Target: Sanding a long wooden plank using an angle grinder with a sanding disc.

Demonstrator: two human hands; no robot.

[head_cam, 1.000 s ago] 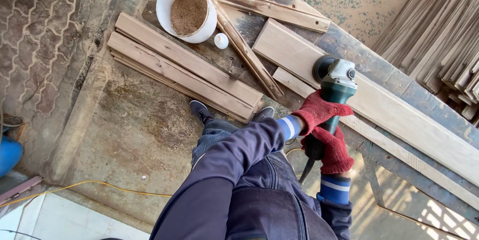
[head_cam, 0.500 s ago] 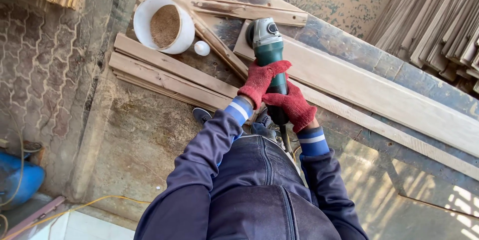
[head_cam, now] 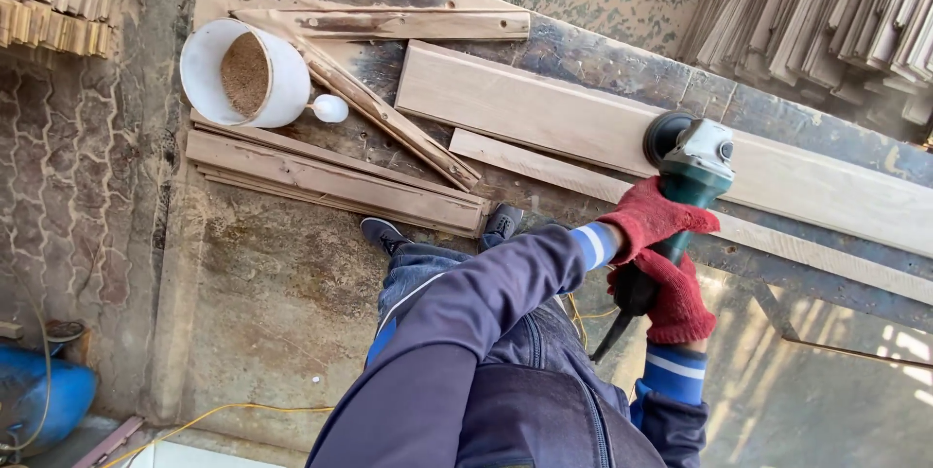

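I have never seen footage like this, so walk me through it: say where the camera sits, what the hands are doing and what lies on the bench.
The one camera is worn on the person's head and looks straight down, so you see their dark jacket, jeans and shoes from above. Both hands wear red knit gloves. The left hand grips the green body of an angle grinder, and the right hand holds its black rear handle. The grinder's head rests on a long pale wooden plank lying on a worn workbench. Also there: a white bucket of sawdust, a small white ball and narrower wood strips.
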